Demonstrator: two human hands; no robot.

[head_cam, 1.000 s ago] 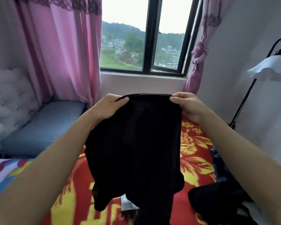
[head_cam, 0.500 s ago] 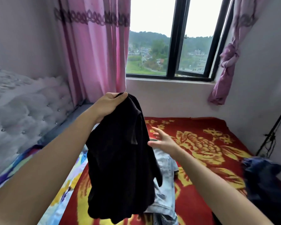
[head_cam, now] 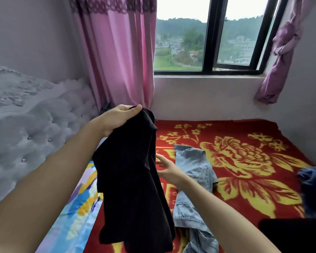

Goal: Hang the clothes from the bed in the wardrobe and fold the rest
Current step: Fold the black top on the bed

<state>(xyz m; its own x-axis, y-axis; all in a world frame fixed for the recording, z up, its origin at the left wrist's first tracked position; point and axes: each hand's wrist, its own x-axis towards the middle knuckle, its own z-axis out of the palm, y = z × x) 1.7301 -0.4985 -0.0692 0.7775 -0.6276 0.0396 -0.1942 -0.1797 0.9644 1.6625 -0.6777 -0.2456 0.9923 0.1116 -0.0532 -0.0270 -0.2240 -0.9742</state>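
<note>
My left hand (head_cam: 119,119) grips the top edge of a black garment (head_cam: 133,187), which hangs down over the bed. My right hand (head_cam: 167,168) is beside the garment's right edge at mid height, fingers spread and relaxed, holding nothing; its fingertips reach the cloth. A light blue denim garment (head_cam: 193,179) lies crumpled on the red and yellow flowered blanket (head_cam: 244,161) just right of my right hand. A dark blue garment (head_cam: 312,183) lies at the bed's right edge, and a black one (head_cam: 292,234) at the lower right.
A grey tufted headboard (head_cam: 26,136) stands on the left, a colourful sheet (head_cam: 80,207) below it. Pink curtains (head_cam: 120,57) and a black-framed window (head_cam: 213,37) fill the far wall. A tied purple curtain (head_cam: 277,57) hangs at the right.
My right hand let go of the black garment's top edge and dropped to its side. The garment now hangs from my left hand alone. The view turned left, showing the headboard.
</note>
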